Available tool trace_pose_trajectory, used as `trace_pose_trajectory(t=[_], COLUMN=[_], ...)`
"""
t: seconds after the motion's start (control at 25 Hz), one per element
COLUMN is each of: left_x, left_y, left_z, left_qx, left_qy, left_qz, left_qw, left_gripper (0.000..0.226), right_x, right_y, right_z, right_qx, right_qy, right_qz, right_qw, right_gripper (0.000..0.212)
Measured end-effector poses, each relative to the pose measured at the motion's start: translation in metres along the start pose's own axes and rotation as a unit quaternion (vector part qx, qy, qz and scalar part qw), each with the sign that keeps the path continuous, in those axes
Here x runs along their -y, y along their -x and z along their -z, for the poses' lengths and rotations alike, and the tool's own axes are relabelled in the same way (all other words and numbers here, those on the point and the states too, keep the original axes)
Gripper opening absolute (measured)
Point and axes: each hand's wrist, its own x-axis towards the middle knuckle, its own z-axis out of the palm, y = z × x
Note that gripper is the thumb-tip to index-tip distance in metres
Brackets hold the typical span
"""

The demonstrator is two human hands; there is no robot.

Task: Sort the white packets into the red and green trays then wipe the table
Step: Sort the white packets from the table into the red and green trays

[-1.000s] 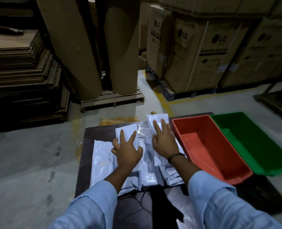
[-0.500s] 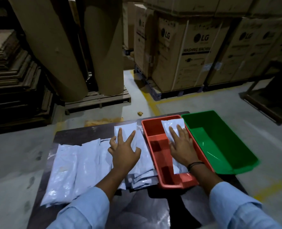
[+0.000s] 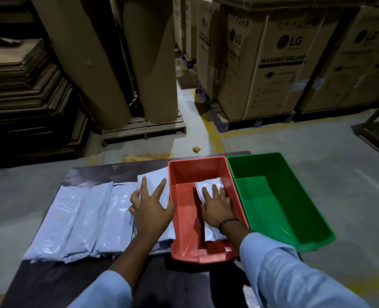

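Note:
Several white packets (image 3: 77, 221) lie overlapping in a row on the dark table (image 3: 50, 283). My left hand (image 3: 150, 210) rests flat, fingers spread, on the packets at the row's right end. The red tray (image 3: 184, 210) stands right of the row, and one white packet (image 3: 210, 185) lies inside it. My right hand (image 3: 216, 206) presses flat on that packet, down in the tray. The green tray (image 3: 279, 203) sits against the red tray's right side with nothing in it.
Big cardboard rolls (image 3: 88, 63) stand on a wooden pallet (image 3: 144, 127) beyond the table. Large appliance cartons (image 3: 261, 63) are stacked at the back right. Flat cardboard sheets (image 3: 21, 96) are piled at the left. A dark frame (image 3: 377, 130) stands at the right edge.
My right hand carried a white packet from the pile rightward into the red tray and lowered it onto the tray floor. My left hand stayed on the pile.

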Motion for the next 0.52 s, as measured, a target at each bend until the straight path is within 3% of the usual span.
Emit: trace_pose_trajectory(t=[0.52], left_x=[-0.002], left_y=[0.008], left_z=[0.011], left_qx=[-0.006], left_qy=[-0.011], left_qz=[0.04], left_qw=[0.999], left_gripper=[0.065], right_x=[-0.022], right_y=[-0.013], right_z=[-0.053], right_qx=[0.064], right_qy=[0.069], right_qz=[0.047], right_qw=[0.994], right_gripper=[0.084])
